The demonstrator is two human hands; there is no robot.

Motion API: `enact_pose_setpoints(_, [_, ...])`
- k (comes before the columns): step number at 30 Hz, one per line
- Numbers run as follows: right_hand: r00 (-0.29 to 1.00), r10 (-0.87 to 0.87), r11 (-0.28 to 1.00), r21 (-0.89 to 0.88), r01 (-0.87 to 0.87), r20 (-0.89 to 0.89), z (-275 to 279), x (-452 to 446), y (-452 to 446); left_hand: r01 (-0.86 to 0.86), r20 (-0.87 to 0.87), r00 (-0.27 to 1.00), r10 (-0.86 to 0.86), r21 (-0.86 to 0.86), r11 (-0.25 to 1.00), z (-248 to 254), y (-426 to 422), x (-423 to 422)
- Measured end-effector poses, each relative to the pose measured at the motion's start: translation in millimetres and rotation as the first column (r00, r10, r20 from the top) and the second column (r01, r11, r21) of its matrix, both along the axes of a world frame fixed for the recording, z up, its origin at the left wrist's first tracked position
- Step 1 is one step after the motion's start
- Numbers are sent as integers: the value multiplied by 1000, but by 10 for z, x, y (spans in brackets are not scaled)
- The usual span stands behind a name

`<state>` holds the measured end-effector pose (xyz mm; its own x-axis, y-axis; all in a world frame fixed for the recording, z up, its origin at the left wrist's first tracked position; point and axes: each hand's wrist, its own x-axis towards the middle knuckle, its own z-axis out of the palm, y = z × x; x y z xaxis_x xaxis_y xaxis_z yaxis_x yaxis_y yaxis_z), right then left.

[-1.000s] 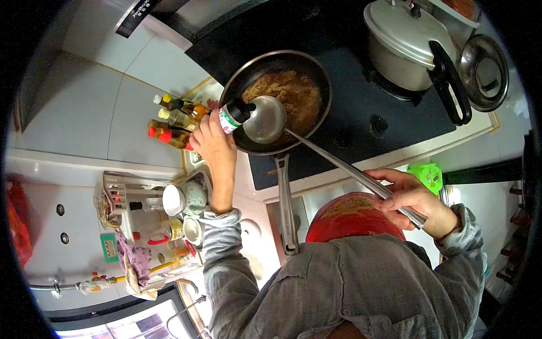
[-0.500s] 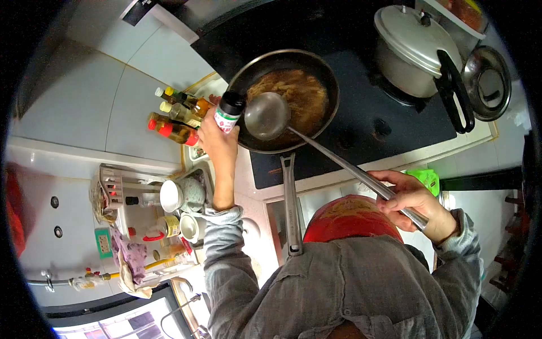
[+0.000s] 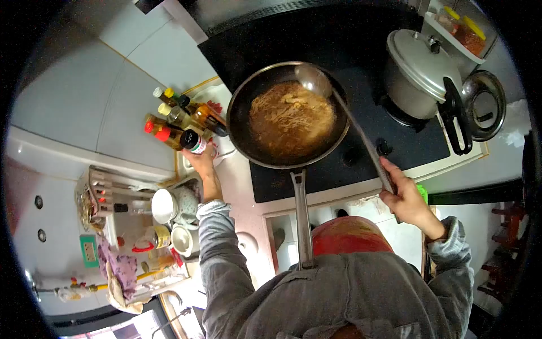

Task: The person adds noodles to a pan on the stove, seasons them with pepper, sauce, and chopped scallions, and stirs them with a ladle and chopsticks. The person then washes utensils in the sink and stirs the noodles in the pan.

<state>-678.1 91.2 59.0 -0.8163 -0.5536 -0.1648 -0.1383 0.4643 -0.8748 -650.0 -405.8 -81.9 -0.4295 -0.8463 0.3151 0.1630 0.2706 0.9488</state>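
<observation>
r grip: ladle, l grip: btl

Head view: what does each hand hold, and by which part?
Right hand: the ladle, near its handle's end. Left hand: the black-capped bottle, by its body.

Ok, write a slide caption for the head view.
Left hand holds a black-capped cylindrical container; right hand holds a long metal ladle over a round black pan of brown food.
</observation>
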Motion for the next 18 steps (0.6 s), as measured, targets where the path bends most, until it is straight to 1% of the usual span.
enact_pose_setpoints(1, [995,-17,1000,25,15,102,30,9,-49,-68,25,997,71,-103,992,-227,-186,-69])
enact_pose_setpoints(2, [946,-37,983,-157,92,322,7,28,-81,-65,38,997,69,-94,993,-311,-249,-114])
enact_pose_setpoints(3, [917,-22,973,-201,110,398,63,15,-83,-65,52,996,70,-85,994,-391,-294,-146])
enact_pose_setpoints(5, [839,23,945,-285,159,544,262,22,-112,-198,219,945,242,-205,959,-650,-475,-220])
enact_pose_setpoints(7, [815,25,941,-288,176,579,334,57,-123,-200,237,938,254,-230,953,-943,-687,-294])
enact_pose_setpoints(8, [811,22,941,-286,180,584,350,74,-130,-143,176,968,178,-193,971,-1065,-790,-325])
enact_pose_setpoints(9, [807,21,940,-285,185,590,359,88,-141,-133,135,978,157,-174,976,-1122,-838,-364])
enact_pose_setpoints(10, [822,21,948,-273,165,569,362,108,-156,-121,94,986,137,-155,980,-1170,-881,-403])
enact_pose_setpoints(12, [853,29,960,-251,121,521,340,122,-200,-60,38,997,62,-58,997,-1080,-819,-427])
enact_pose_setpoints(13, [893,27,972,-222,82,448,318,123,-227,-28,7,1000,28,-12,1000,-1019,-777,-428])
enact_pose_setpoints(15, [953,38,987,-159,10,301,217,118,-288,-6,105,994,10,-41,999,-1095,-863,-437])
enact_pose_setpoints(16, [992,29,998,-57,-22,120,117,85,-320,-10,86,996,10,0,1000,-1171,-881,-416])
enact_pose_setpoints(17, [999,48,998,29,-49,14,98,44,-364,-13,67,998,11,42,999,-1239,-895,-393])
enact_pose_setpoints(18, [993,77,991,115,-66,-90,94,-15,-416,-24,-21,999,28,140,990,-1148,-765,-307])
